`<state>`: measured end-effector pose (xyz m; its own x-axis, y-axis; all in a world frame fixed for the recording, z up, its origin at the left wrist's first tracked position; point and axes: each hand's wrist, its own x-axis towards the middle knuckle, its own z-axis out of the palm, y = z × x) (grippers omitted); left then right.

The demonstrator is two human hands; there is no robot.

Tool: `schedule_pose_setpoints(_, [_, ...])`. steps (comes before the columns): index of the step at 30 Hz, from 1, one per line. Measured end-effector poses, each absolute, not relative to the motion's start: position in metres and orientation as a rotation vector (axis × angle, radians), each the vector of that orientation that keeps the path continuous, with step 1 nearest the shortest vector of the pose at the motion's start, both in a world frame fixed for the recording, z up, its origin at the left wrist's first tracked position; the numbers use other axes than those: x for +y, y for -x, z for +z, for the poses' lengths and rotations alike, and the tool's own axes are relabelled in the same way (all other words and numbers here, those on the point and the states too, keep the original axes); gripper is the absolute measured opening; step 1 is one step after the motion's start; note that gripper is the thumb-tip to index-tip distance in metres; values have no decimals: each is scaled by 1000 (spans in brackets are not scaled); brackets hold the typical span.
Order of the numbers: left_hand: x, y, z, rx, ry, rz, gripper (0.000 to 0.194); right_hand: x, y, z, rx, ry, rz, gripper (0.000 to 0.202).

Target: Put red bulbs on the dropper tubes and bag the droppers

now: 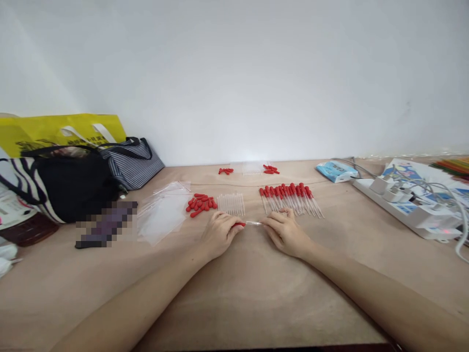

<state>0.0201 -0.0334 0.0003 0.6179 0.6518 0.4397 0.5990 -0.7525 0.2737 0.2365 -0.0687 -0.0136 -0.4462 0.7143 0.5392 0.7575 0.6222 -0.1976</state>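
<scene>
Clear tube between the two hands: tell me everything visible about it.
The clear tube is thin, straight and see-through, looking like glass or clear plastic. It lies nearly level, crosswise in front of the person. The fingers of the right hand hold and hide its right end; its left end meets or nearly meets the red bulb held in the left hand. Whether it is inserted is too small to tell.

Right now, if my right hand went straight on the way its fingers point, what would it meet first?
Probably the red bulb in your left hand; your right hand points towards it along the clear tube, though exact depth is hard to judge.
</scene>
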Motion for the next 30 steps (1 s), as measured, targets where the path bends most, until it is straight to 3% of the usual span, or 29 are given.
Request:
schedule_pose_setpoints(11, [-33, -24, 1, 1041, -2376, 770, 21, -67, -230, -20, -2259, 1021, -141, 26])
schedule_pose_setpoints(21, [-42, -24, -1, 985, -2652, 796, 18, -66, -235, -12, -2350, 902, -270, 32])
schedule_pose_setpoints(30, [-44, -25, -3, 841, -2798, 848, 16, -70, -223, -17, -2313, 970, -14, 23])
